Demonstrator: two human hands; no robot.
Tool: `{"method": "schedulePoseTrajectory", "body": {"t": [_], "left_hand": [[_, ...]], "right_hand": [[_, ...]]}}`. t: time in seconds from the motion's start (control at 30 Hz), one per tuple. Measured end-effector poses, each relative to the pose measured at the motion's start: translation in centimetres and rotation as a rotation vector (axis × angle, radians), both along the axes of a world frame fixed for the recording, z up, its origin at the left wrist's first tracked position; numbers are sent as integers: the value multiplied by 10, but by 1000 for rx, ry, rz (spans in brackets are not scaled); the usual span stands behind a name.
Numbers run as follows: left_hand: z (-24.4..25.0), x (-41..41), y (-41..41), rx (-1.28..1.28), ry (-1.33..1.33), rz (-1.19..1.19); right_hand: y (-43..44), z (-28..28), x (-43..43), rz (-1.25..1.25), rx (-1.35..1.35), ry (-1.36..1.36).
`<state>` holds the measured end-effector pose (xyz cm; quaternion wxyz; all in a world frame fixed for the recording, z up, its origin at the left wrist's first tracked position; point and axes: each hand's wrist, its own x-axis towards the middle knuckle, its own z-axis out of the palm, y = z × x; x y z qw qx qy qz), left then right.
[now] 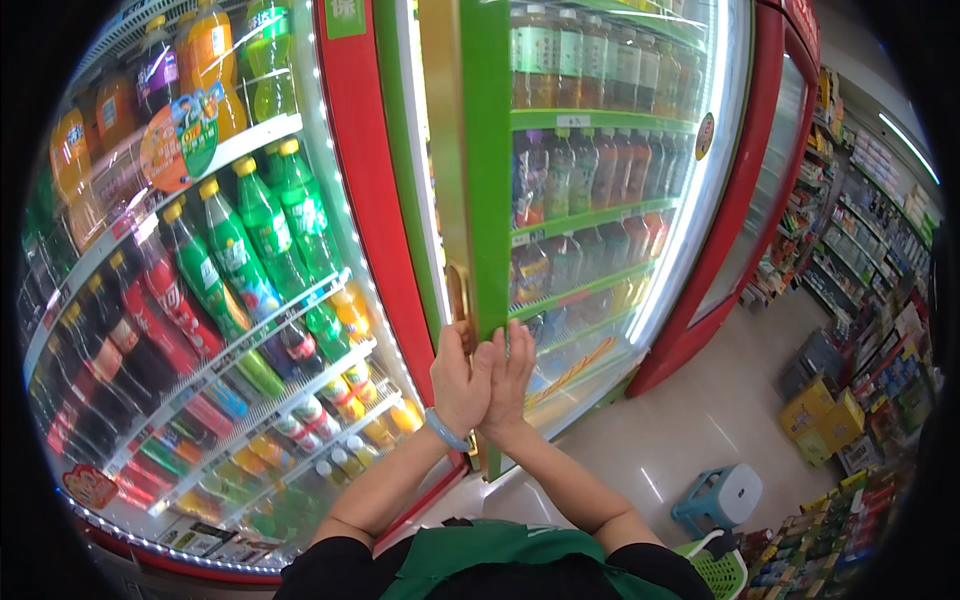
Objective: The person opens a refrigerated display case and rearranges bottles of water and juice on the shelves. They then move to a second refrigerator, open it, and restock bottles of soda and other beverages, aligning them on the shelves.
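Observation:
The glass door of an upright drinks cooler stands swung out, its green frame (486, 187) edge-on before me. My left hand (459, 375), with a pale blue bangle (448, 431) at the wrist, curls its fingers at the brass-coloured handle (459, 296) on the door's edge. My right hand (510, 367) lies against the green frame with its fingers extended, close beside the left thumb. Through the glass, rows of bottled drinks (570, 52) stand on green-edged shelves (600, 120). The door partly hides the cooler's interior.
To the left a red-framed cooler (360, 150) holds soda bottles (225, 247). Another red cooler (750, 172) stands on the right. A blue stool with a grey seat (724, 495), yellow cartons (817, 416), a green basket (716, 566) and stocked shelves (862, 202) are on the right side.

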<state>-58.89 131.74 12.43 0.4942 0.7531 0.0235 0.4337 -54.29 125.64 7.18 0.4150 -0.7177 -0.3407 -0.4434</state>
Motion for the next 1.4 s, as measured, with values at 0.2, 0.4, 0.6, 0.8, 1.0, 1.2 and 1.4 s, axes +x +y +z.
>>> {"method": "schedulePoseTrajectory", "body": {"t": [0.2, 0.4, 0.6, 0.8, 1.0, 1.2, 1.4], "left_hand": [[13, -55, -81, 287, -138, -127], [21, -66, -145, 486, -321, -369], [14, -59, -236, 210, -201, -778], [9, -53, -319, 177, -118, -1153], [3, -37, -373, 181, 20, -1313], [-23, -10, -406, 216, 61, -1298], [-27, 29, -397, 248, 115, -1286]], "right_hand": [[-111, 17, -55, -60, 78, 15], [-211, 42, -102, -168, 172, 53], [-297, 38, -122, -339, 397, 169], [-375, 43, -113, -767, 365, 96], [-444, 45, -90, -944, 443, 53], [-507, 41, -67, -1078, 418, 29], [-552, 31, -36, -1004, 498, -139]]}}
